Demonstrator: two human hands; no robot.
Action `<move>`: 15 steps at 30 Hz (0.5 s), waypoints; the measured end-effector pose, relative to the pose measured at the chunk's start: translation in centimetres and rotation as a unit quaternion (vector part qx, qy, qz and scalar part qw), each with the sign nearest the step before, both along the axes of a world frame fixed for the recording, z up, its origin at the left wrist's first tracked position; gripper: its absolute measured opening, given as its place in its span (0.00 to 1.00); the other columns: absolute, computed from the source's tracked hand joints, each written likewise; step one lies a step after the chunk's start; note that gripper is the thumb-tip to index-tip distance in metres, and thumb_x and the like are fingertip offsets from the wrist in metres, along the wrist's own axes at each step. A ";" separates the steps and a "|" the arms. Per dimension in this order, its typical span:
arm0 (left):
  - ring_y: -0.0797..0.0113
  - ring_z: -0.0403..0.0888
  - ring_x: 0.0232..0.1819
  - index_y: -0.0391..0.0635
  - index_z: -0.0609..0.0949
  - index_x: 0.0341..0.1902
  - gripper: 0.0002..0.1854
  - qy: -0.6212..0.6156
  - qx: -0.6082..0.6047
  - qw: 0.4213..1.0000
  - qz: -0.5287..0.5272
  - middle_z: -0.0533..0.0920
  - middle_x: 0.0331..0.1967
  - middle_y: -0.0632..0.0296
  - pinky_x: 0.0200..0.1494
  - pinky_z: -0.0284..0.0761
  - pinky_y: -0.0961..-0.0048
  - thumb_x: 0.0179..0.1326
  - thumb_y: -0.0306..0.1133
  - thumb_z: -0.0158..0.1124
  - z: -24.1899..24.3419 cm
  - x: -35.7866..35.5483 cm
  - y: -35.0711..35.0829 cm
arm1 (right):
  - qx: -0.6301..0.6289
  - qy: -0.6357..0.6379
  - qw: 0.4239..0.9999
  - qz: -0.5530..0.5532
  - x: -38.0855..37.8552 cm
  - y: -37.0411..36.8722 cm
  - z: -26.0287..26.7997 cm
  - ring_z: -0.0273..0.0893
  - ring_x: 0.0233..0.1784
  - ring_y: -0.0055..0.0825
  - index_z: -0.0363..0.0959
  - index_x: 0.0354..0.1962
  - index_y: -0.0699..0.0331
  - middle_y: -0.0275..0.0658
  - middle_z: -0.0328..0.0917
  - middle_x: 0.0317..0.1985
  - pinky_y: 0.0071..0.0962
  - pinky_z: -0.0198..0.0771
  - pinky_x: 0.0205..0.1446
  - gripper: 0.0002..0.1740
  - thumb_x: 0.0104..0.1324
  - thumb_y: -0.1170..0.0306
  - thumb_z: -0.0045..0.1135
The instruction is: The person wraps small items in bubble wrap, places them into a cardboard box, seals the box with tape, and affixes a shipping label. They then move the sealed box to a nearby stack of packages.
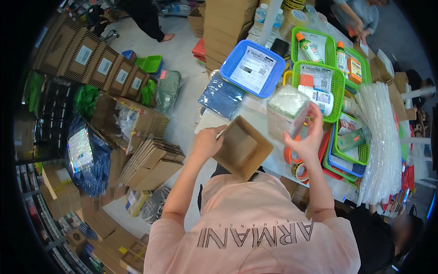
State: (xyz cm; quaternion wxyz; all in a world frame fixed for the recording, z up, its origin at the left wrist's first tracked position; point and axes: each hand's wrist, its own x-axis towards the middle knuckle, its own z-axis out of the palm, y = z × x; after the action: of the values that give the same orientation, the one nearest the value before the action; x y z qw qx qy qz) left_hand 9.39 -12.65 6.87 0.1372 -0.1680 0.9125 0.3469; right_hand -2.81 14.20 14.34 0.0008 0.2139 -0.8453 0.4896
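Note:
My left hand grips the rim of an open cardboard box, whose mouth faces up towards me. Nothing shows inside it apart from its bare brown walls and base. In my right hand is a bubble-wrapped package, held between thumb and fingers above the table, to the right of the box. The wrap blurs what lies within. Just beyond the two hands, a blue plastic basket carries a printed paper slip. A dark blue folded plastic packet lies beside that basket.
Green baskets with bottles and slips stand at the right, near a bundle of bubble wrap. Tape rolls lie by my right forearm. Flattened cartons lean at the left. Another person's hands work across the table.

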 end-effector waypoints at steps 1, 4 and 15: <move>0.47 0.82 0.43 0.44 0.79 0.57 0.23 0.029 -0.004 0.999 -0.012 0.83 0.40 0.44 0.47 0.77 0.59 0.55 0.32 0.62 -0.2 -0.4 0.5 | -0.076 -0.005 0.997 0.014 0.7 -0.9 0.8 0.63 0.62 0.41 0.54 0.64 0.61 0.47 0.60 0.59 0.38 0.65 0.62 0.57 0.34 0.70 0.75; 0.42 0.81 0.40 0.43 0.74 0.61 0.28 0.077 0.042 0.995 -0.044 0.82 0.35 0.40 0.47 0.77 0.54 0.53 0.30 0.60 -2.8 0.1 1.2 | -0.073 -0.027 0.987 0.143 2.7 -3.2 0.6 0.63 0.61 0.42 0.55 0.64 0.62 0.47 0.60 0.59 0.37 0.65 0.62 0.54 0.38 0.70 0.75; 0.38 0.78 0.42 0.31 0.56 0.70 0.32 0.100 0.075 0.986 -0.109 0.76 0.48 0.36 0.48 0.73 0.51 0.64 0.29 0.48 -2.5 -0.6 3.1 | 0.295 -0.116 0.884 0.343 3.7 -5.0 -8.1 0.62 0.57 0.56 0.62 0.59 0.65 0.54 0.62 0.55 0.47 0.66 0.61 0.47 0.37 0.78 0.71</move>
State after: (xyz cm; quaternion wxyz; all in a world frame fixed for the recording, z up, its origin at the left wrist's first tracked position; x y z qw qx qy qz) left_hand 8.80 -9.56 4.32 0.0941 -0.0211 0.9058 0.4127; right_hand 0.88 9.21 6.19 -0.3289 0.4226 -0.8184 0.2083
